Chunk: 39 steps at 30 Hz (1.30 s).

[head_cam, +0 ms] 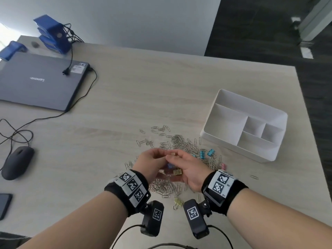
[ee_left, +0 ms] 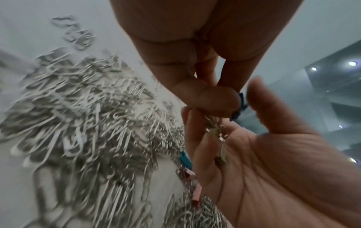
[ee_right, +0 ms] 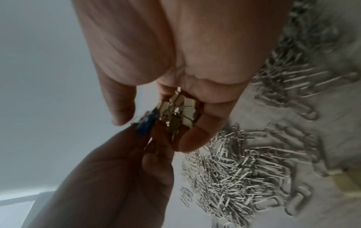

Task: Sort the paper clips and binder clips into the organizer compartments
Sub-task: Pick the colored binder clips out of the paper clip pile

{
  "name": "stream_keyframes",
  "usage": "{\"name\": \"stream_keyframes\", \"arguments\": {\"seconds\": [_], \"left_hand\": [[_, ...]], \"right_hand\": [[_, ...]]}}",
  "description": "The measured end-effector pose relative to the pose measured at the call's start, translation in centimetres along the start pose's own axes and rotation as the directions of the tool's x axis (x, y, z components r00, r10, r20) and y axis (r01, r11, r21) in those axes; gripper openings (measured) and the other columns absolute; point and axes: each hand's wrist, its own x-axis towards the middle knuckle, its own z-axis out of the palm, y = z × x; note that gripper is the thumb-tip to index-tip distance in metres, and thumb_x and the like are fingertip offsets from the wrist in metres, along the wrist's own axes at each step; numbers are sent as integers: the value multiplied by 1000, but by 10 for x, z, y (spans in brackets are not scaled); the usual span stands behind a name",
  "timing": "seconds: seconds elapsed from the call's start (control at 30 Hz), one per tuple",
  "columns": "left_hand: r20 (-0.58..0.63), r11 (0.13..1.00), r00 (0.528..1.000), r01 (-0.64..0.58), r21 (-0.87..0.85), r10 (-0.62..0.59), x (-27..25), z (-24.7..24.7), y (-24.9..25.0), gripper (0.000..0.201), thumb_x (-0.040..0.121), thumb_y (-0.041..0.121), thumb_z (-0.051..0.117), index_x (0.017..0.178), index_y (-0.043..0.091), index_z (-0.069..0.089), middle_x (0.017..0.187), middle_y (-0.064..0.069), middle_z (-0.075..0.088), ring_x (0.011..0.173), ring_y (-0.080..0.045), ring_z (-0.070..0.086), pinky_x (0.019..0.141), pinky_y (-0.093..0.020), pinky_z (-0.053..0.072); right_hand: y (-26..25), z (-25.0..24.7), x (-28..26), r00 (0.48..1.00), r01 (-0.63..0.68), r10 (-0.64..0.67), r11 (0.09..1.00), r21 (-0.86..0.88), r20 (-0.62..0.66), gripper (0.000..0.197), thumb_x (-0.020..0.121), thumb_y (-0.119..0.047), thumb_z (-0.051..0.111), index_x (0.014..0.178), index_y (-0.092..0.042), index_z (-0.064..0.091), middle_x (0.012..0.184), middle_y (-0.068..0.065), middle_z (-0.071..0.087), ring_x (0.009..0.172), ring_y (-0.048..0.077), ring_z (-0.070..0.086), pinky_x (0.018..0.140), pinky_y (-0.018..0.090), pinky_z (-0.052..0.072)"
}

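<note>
Over a pile of silver paper clips (head_cam: 179, 144) on the wooden table, my two hands meet. My left hand (head_cam: 152, 162) pinches a blue binder clip (ee_left: 240, 106) between thumb and fingers. My right hand (head_cam: 188, 169) is cupped, its fingers curled round several gold binder clips (ee_right: 183, 108). The blue clip (ee_right: 146, 123) hangs right beside the gold ones. The white organizer (head_cam: 228, 121) stands to the right of the pile with nothing visible in its compartments. Teal binder clips (head_cam: 203, 153), a pink one (head_cam: 223, 165) and a yellow one (head_cam: 177, 202) lie among the paper clips.
A closed grey laptop (head_cam: 39, 81) lies at the far left with cables trailing from it. A black mouse (head_cam: 18, 162) and a phone (head_cam: 4, 205) sit near the left edge. Blue boxes (head_cam: 53, 36) stand at the back left. The table's right edge runs just past the organizer.
</note>
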Motion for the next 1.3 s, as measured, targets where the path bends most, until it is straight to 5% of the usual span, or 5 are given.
{"name": "stream_keyframes", "arguments": {"seconds": [0.3, 0.43, 0.57, 0.97, 1.3], "left_hand": [[-97, 999, 995, -10, -50, 5, 34, -37, 21, 16, 97, 9, 56, 100, 12, 71, 102, -8, 72, 80, -22, 69, 59, -35, 57], [-133, 999, 990, 37, 8, -35, 45, -60, 18, 16, 97, 11, 55, 95, 14, 71, 93, -6, 71, 75, -19, 66, 56, -31, 52], [-124, 996, 991, 56, 63, -48, 48, -75, 14, 15, 97, 14, 56, 95, 14, 71, 89, -4, 72, 73, -18, 66, 53, -27, 49], [-79, 976, 997, 11, 216, 6, 43, -56, 10, 15, 95, 13, 57, 96, 14, 71, 93, -7, 72, 70, -14, 65, 57, -28, 48], [140, 621, 970, -237, 747, 200, 20, -5, -12, 12, 89, 25, 65, 95, 35, 69, 86, 17, 65, 71, 1, 60, 59, -12, 47]], "right_hand": [[-56, 9, 48, 989, 72, -100, 968, -239, -107, 20, 91, -12, 65, 110, -14, 65, 93, 8, 64, 69, 18, 61, 57, 29, 53], [-86, -1, 80, 914, 99, -371, 594, -799, -163, 25, 94, -21, 60, 118, -25, 62, 110, 0, 61, 65, 13, 56, 58, 26, 48], [-86, -18, 106, 872, 3, -464, 330, -944, -159, 35, 92, -8, 54, 124, -23, 60, 128, 3, 50, 107, 17, 56, 91, 20, 36], [-60, -34, 63, 815, 116, -569, 342, -932, -107, 53, 93, -3, 49, 142, -26, 47, 159, -4, 23, 144, 13, 27, 117, 27, 21], [-2, -100, -30, 716, 112, -666, 405, -907, -209, 26, 93, -15, 57, 115, -27, 65, 109, -11, 61, 91, 3, 57, 84, 27, 51]]}}
